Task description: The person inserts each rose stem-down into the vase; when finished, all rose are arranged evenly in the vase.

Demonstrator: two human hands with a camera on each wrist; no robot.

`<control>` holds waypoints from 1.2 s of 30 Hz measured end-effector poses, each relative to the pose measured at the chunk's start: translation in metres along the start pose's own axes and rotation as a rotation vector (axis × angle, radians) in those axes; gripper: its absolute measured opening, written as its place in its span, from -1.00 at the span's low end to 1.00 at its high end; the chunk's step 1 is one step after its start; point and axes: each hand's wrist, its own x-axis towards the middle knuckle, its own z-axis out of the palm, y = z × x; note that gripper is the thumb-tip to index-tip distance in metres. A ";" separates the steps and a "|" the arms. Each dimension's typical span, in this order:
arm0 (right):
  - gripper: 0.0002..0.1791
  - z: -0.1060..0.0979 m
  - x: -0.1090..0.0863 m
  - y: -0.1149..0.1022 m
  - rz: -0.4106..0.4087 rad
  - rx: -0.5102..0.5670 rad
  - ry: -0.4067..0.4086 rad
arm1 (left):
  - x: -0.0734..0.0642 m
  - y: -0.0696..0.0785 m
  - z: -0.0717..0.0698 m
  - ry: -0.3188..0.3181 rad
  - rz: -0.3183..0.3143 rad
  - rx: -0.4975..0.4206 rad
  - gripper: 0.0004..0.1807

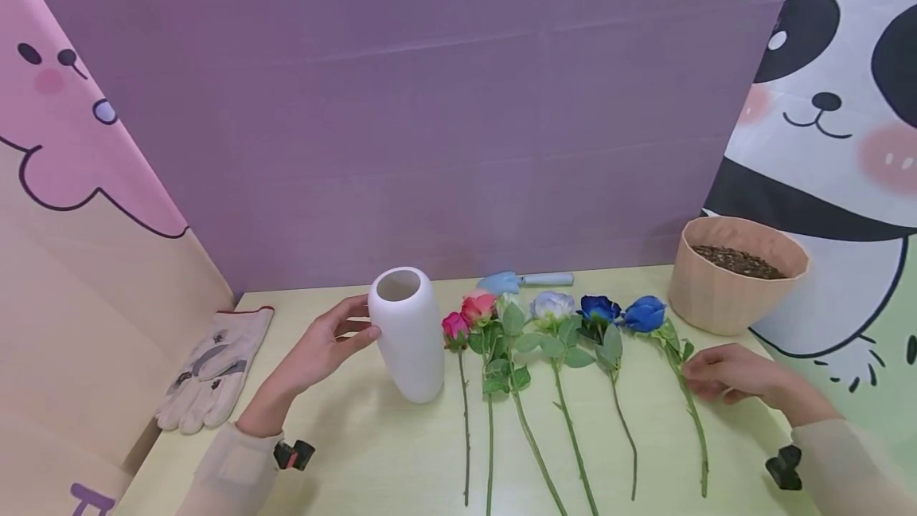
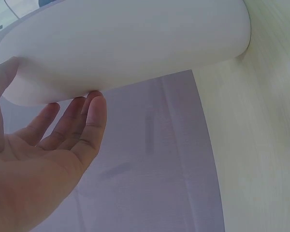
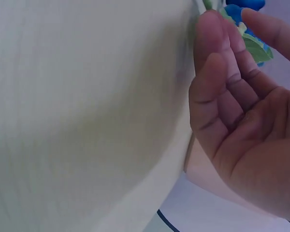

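Showing a smooth white body and round mouth, one vase (image 1: 411,345) is pinched near its top by the left hand (image 1: 324,350). Six leafy roses (image 1: 552,306) lie right of it: two pink, one white, one lilac, two blue. The right hand (image 1: 736,373), fingers loosely bent, thumb apart, is beside the stem (image 1: 696,414) of the rightmost blue rose (image 1: 645,314); contact is unclear.

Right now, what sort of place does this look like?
Probably a table set up for flower work: six stemmed flowers, a white vase and a pot of soil-like material show it.
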 end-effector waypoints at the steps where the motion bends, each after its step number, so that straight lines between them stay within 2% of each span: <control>1: -0.60 0.001 0.001 0.000 0.007 0.002 0.004 | 0.000 0.000 0.000 0.000 -0.001 0.001 -0.35; 14: -0.67 0.011 0.002 -0.006 0.077 0.031 0.066 | 0.001 -0.003 -0.001 -0.006 -0.007 0.001 -0.35; 16: -0.67 0.012 0.003 -0.006 0.075 0.025 0.072 | 0.001 -0.004 -0.001 -0.005 -0.008 0.002 -0.35; 27: -0.65 0.016 0.009 -0.006 0.183 -0.032 0.144 | 0.001 -0.003 -0.001 -0.007 -0.006 0.005 -0.35; 36: -0.68 0.018 0.011 -0.010 0.182 -0.051 0.172 | -0.001 0.001 -0.001 -0.007 0.011 0.009 -0.36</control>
